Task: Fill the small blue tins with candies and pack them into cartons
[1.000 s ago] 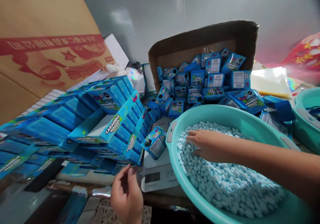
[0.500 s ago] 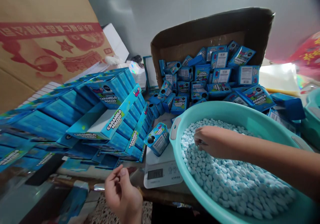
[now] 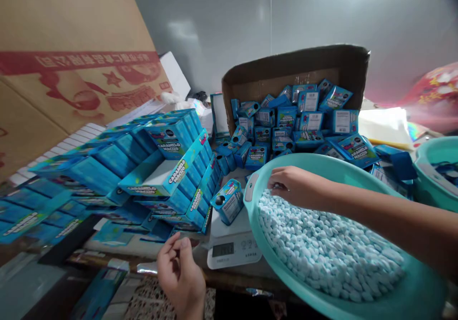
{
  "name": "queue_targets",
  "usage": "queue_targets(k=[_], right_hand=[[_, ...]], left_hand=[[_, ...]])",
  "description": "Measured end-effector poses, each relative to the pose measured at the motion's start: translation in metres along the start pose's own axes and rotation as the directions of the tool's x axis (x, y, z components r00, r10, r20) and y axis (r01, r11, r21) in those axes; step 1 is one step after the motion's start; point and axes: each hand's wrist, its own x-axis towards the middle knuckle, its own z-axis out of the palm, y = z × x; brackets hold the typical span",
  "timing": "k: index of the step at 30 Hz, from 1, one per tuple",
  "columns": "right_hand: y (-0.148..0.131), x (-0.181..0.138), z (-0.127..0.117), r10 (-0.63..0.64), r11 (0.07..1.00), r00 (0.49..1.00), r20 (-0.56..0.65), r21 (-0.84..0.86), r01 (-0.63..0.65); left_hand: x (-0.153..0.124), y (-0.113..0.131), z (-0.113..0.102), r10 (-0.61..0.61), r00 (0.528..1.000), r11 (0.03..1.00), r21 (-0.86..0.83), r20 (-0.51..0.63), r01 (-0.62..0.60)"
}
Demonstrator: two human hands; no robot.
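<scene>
My right hand (image 3: pixel 295 186) hovers over the far left part of a teal basin (image 3: pixel 400 301) heaped with pale blue candies (image 3: pixel 322 253); its fingers are pinched together, and what they hold is too small to name. A small blue candy box (image 3: pixel 228 201) with a round hole stands on a white digital scale (image 3: pixel 232 248) just left of the basin. My left hand (image 3: pixel 181 274) hangs low in front of the scale, fingers loosely curled, thumb and forefinger close, with nothing visible in them.
Stacks of blue display cartons (image 3: pixel 161 172) fill the left. A brown cardboard box (image 3: pixel 296 72) behind holds several small blue boxes. A large printed cardboard sheet (image 3: pixel 71 72) leans at left. A second teal basin (image 3: pixel 436 172) sits at the right edge.
My right hand has lifted out of the candies and moved toward the basin's far left rim, fingers pinched. My left hand has barely shifted.
</scene>
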Motion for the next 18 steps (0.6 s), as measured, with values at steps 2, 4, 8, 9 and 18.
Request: queue_targets(k=[2, 4, 8, 9, 18], right_hand=[[-0.015, 0.016, -0.010, -0.155, 0.988, 0.988, -0.019, 0.002, 0.155], [-0.032, 0.037, -0.015, -0.281, 0.960, 0.960, -0.002, -0.002, 0.281], [-0.060, 0.077, -0.010, -0.384, 0.922, 0.911, 0.147, 0.018, 0.386], [-0.064, 0.084, -0.005, -0.394, 0.917, 0.902, 0.178, 0.019, 0.397], [-0.065, 0.078, 0.004, -0.346, 0.936, 0.938, 0.035, -0.055, 0.347]], left_hand=[[0.000, 0.002, 0.000, -0.042, 0.999, 0.999, -0.001, 0.032, 0.042], [0.000, 0.002, 0.000, -0.073, 0.994, 0.997, -0.016, 0.077, 0.074], [0.003, -0.001, 0.001, -0.039, 0.993, 0.994, -0.097, 0.111, 0.049], [0.004, -0.002, 0.001, -0.040, 0.992, 0.991, -0.123, 0.119, 0.055], [0.010, -0.003, 0.001, -0.109, 0.981, 0.968, -0.206, 0.163, 0.141]])
